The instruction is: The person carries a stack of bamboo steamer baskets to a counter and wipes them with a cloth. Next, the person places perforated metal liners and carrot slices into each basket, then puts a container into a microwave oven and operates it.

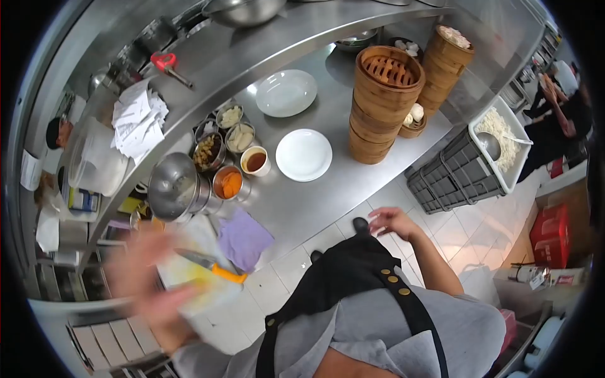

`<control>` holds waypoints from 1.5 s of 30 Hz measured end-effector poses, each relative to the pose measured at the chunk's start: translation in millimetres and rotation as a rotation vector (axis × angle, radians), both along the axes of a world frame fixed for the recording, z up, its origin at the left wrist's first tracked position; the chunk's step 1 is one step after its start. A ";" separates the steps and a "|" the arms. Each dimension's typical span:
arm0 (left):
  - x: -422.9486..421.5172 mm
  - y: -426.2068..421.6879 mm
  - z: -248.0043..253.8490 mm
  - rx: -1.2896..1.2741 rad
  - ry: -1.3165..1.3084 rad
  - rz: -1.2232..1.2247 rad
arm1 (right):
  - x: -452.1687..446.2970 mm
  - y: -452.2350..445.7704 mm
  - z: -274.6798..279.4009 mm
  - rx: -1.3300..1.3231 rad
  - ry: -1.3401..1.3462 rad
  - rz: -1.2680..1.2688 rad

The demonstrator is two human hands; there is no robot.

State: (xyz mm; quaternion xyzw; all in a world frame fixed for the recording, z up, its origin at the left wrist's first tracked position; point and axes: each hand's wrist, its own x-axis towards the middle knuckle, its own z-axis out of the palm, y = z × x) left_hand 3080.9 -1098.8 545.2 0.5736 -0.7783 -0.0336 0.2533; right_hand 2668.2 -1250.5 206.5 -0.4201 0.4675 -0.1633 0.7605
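Note:
My left hand (148,274) is smeared by motion over the left edge of a white cutting board (195,286) stained yellow; whether it holds anything does not show. On the board lies a knife (214,266) with an orange handle, apart from the hand as far as I can see. Beside the knife is a crumpled purple cloth (242,239). My right hand (392,222) hangs in the air past the counter's front edge, fingers loosely bent and apart, with nothing in it. The nearest dish to it is a round white plate (304,155) on the steel counter.
Metal cups hold orange slices (228,184) and other fillings, beside steel bowls (173,183) and a paper cup (255,161). Bamboo steamers (384,104) are stacked right of an oval plate (286,93). A white tub of rice (498,142) stands on grey crates (441,179). Other people are farther off.

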 end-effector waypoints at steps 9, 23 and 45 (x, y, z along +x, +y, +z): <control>-117.6 -209.7 -399.3 0.151 0.672 0.917 | -49.8 -90.3 -56.0 -0.099 0.111 -0.022; -109.2 -271.7 -440.1 0.237 1.690 1.135 | -113.0 -151.9 -69.4 -0.064 0.173 -0.048; -199.1 -298.1 -119.9 -0.154 0.634 -0.169 | -48.4 -212.4 132.5 -1.200 0.033 -0.408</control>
